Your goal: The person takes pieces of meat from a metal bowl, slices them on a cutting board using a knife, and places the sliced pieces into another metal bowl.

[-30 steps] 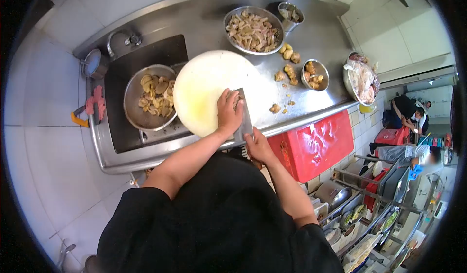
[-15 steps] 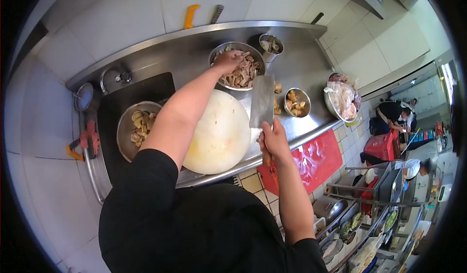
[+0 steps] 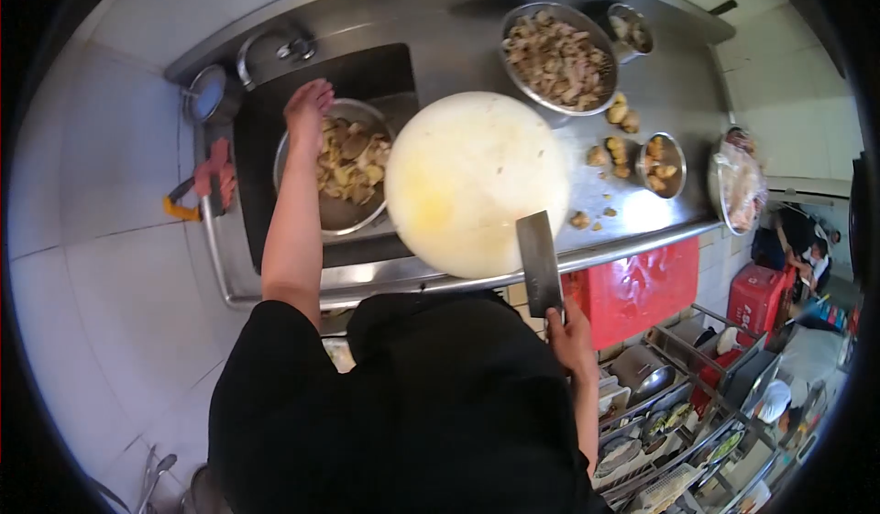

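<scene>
My left hand [image 3: 310,109] is at the upper left rim of a metal bowl [image 3: 346,228] in the dark sink, its fingers stretched out and nothing visible in them. Pale yellowish slices, apparently ginger [image 3: 353,170], lie in that bowl. A cleaver [image 3: 539,262] is gripped by its handle in my right hand [image 3: 572,340]. Its blade points away from me, over the counter's front edge and the near right edge of a round white chopping board [image 3: 477,180]. Beyond the board stands a wide metal bowl of cut meat-like strips [image 3: 561,60].
Ginger pieces [image 3: 616,152] lie on the steel counter beside a small bowl [image 3: 662,164] of more pieces. A tap [image 3: 295,49] stands behind the sink. At the right are a bowl with a plastic bag [image 3: 738,180], a red surface [image 3: 642,285] below the counter, and rack shelves [image 3: 678,386].
My left hand has left the bowl of strips and moved left to the bowl in the sink. The cleaver has come down nearer my body. The camera view has shifted.
</scene>
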Demonstrator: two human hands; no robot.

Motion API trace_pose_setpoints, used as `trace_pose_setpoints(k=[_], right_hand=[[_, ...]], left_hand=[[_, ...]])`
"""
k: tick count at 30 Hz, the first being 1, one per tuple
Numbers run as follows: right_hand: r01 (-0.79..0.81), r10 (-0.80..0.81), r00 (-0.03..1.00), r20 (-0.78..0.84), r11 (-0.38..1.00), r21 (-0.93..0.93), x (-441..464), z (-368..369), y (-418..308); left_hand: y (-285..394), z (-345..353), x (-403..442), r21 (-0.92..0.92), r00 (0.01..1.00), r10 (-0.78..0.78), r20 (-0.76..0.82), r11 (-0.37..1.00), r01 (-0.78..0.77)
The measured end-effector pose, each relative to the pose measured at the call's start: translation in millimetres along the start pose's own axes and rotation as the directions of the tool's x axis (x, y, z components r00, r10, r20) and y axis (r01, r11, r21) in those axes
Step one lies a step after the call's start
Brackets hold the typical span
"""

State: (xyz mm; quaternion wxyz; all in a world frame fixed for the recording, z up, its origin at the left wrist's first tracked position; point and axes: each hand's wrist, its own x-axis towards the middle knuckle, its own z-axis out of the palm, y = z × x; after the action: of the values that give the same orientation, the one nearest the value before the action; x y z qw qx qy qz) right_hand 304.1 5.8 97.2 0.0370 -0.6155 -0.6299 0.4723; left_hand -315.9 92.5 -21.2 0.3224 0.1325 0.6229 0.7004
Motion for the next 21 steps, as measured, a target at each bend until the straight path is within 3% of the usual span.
trace_pose_setpoints(k=[1, 2, 4, 8, 10, 11, 13, 14, 16, 19, 21], right_hand=[[-0.012, 0.013, 1.0, 0.016, 0.998, -0.055, -0.2, 0.9, -8.6], [-0.024, 0.027, 0.999, 0.025, 0.993, -0.113, 0.6, 0.6, -18.3], [0.0, 0.003, 1.0, 0.019, 0.992, -0.123, 4.1, 6.1, -17.2], [0.013, -0.017, 1.0, -0.021, 0.984, -0.176, 4.1, 11.9, -20.8], [-0.02, 0.011, 0.999, -0.04, 0.976, -0.217, 0.4, 14.8, -29.5], [-0.03, 0.021, 0.999, -0.044, 0.973, -0.23, -2.2, 16.7, -32.9], [-0.029, 0.015, 0.998, -0.058, 0.967, -0.252, -6.7, 22.1, -37.1], [-0.046, 0.03, 0.997, -0.069, 0.968, -0.245, -10.2, 25.9, -40.6], [-0.049, 0.025, 0.995, -0.098, 0.967, -0.249, -19.8, 30.7, -54.0], [-0.137, 0.107, 0.987, -0.123, 0.951, -0.278, -36.1, 36.8, -63.8], [-0.112, 0.077, 0.985, -0.153, 0.966, -0.233, -49.0, 42.8, -53.7]], left_hand=[[-5.0, -31.8, 1.3, -0.052, 0.989, -0.056, -0.135, 0.997, 0.05], [-10.5, -60.3, 2.4, -0.037, 0.988, -0.059, -0.143, 0.998, 0.055], [-35.8, -112.9, 5.4, -0.007, 0.946, -0.117, -0.302, 0.993, 0.12], [-95.6, -173.1, 2.3, 0.085, 0.903, -0.259, -0.343, 0.949, 0.304], [-133.2, -192.5, 5.4, 0.156, 0.856, -0.445, -0.263, 0.856, 0.493], [-154.7, -199.3, 9.0, 0.166, 0.854, -0.452, -0.257, 0.85, 0.5], [-185.0, -202.0, 17.4, 0.469, 0.873, -0.412, -0.262, 0.736, 0.489], [-192.4, -199.0, 24.6, 0.478, 0.873, -0.419, -0.248, 0.731, 0.487], [-197.4, -182.8, 33.7, 0.667, 0.925, -0.284, -0.253, 0.641, 0.379], [-189.9, -160.3, 53.3, 0.793, 0.957, -0.213, -0.198, 0.54, 0.284], [-255.5, -229.3, 122.8, 0.557, 0.78, -0.626, -0.009, 0.645, 0.524]])
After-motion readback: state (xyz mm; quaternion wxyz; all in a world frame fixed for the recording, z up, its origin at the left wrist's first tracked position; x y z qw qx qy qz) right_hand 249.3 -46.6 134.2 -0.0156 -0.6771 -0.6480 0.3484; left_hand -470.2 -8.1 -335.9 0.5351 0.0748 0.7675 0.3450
